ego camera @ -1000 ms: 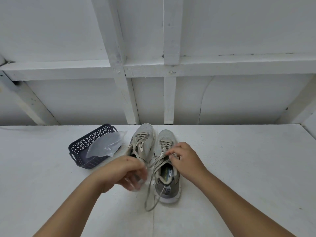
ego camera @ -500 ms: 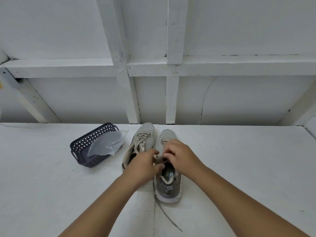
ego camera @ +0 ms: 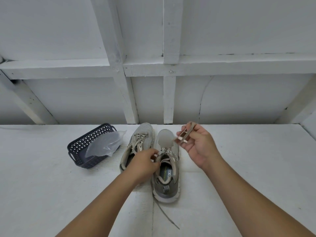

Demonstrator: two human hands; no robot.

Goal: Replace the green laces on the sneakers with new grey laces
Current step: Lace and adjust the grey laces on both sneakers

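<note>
Near the tabletop's front edge a loose lace end (ego camera: pixel 168 217) trails from the right sneaker (ego camera: pixel 166 170), which the left hand (ego camera: pixel 145 164) steadies, fingers curled at its eyelets. The right hand (ego camera: pixel 196 146) pinches the lifted lace loop (ego camera: pixel 183 135), so unlacing looks underway; next, pull it free. Farther back stand the still-laced left sneaker (ego camera: pixel 140 142) and a basket (ego camera: pixel 85 151) holding a plastic bag (ego camera: pixel 106 144), neither in the way.

Single head view, looking forward and down, seemingly close.

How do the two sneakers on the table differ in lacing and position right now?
The left sneaker is fully laced; the right sneaker has its lace partly pulled out, gripped by the right hand. The left hand touches only the right one's laces. The left sneaker sits farther away. Both are grey and upright.
</note>
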